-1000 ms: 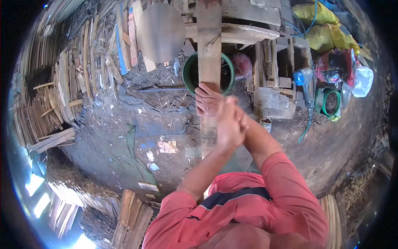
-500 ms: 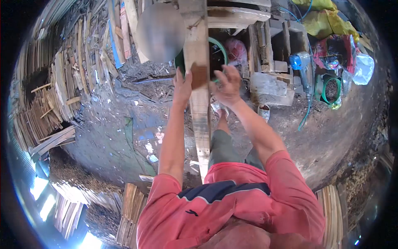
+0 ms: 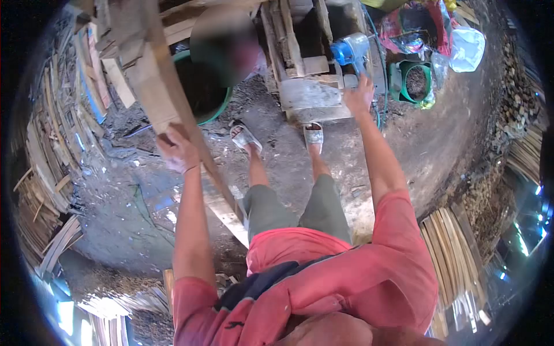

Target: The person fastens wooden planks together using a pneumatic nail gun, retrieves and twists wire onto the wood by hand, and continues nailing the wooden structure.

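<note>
A long wooden beam (image 3: 151, 86) runs diagonally past my left side, from the upper left toward my legs. My left hand (image 3: 178, 151) has its fingers curled against the beam's edge. Over to the right, my right hand (image 3: 361, 97) closes around the handle of a blue-and-grey power tool (image 3: 346, 52), whose exact kind I cannot make out. The tool lies on a rough wooden stand (image 3: 311, 95), and my hand covers most of its handle. Beside the tool runs a thin blue hose (image 3: 379, 118).
A green-rimmed tub (image 3: 222, 109) stands beyond the beam. Right of the stand are a green container (image 3: 428, 86), a pink sack (image 3: 388, 40) and a clear plastic container (image 3: 466, 49). Wood strips (image 3: 55, 138) pile up at left; more slats (image 3: 453, 248) lie at lower right.
My right hand has left the beam's side and moved right onto the power tool's handle. My view has shifted right, and the beam now slants to the left under my left hand.
</note>
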The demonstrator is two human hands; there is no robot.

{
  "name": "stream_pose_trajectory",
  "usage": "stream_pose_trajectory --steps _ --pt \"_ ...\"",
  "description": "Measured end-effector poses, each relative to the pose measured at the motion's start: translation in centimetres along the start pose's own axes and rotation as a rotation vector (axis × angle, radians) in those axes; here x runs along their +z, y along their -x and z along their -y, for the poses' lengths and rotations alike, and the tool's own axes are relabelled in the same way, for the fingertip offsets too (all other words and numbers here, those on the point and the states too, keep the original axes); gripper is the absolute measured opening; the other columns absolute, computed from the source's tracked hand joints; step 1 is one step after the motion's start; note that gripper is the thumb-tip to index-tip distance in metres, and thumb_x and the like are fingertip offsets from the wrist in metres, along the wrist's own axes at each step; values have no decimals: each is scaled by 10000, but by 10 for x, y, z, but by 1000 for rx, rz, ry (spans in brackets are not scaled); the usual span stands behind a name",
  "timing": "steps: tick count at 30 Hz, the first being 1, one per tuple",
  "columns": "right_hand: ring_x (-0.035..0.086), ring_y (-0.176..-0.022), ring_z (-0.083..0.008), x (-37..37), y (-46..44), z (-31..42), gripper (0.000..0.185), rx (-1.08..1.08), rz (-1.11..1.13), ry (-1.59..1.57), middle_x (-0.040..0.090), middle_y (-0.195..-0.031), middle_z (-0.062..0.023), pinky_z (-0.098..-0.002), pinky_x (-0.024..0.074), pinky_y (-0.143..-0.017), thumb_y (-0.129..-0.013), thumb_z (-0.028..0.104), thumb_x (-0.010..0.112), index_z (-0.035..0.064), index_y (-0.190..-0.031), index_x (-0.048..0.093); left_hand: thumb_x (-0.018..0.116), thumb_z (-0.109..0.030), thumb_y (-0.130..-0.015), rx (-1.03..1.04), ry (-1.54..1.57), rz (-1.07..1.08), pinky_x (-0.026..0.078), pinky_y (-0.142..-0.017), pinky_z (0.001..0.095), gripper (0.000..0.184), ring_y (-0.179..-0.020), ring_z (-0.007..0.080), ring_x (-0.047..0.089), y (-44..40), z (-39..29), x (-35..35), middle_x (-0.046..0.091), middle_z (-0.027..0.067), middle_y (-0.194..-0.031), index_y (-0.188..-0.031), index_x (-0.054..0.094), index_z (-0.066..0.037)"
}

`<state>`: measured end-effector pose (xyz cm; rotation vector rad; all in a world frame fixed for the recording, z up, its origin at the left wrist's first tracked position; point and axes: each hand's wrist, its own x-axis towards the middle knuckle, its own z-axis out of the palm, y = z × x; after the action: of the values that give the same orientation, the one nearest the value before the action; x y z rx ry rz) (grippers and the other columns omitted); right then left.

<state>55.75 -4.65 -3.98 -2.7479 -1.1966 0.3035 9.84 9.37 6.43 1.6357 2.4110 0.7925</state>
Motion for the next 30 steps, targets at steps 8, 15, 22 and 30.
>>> stream_pose_trajectory --steps 8,15,22,30 --pt "510 -1260 -401 69 -82 -38 893 116 124 227 504 -1387 -212 -526 425 -1026 -779 328 727 87 -1507 271 492 -461 -1004 61 -8 49 467 -812 496 574 -919 462 602 -4 38 8 637 311 -1045 -1168 587 81" --pt "611 -1014 -274 -11 -77 10 621 280 388 -391 637 -1122 -138 -420 493 -871 -722 172 733 -11 -1278 525 557 -415 -967 102 -83 -67 481 -811 522 531 -940 473 614 -2 44 12 640 298 -1043 -1186 585 68" --pt "522 -497 -153 -149 45 118 231 518 601 -853 530 -633 -24 -332 458 -448 -790 127 707 76 -967 568 600 -415 -929 0 30 -4 509 -824 487 497 -951 416 632 -11 5 -14 659 231 -1045 -1208 587 -3" --pt "546 -524 -148 -237 94 291 114 18 725 -734 576 -653 -37 -295 437 -479 -788 92 689 21 -831 610 627 -398 -907 -38 147 98 509 -856 468 510 -1000 395 625 -14 4 -32 649 211 -1093 -1244 571 -19"
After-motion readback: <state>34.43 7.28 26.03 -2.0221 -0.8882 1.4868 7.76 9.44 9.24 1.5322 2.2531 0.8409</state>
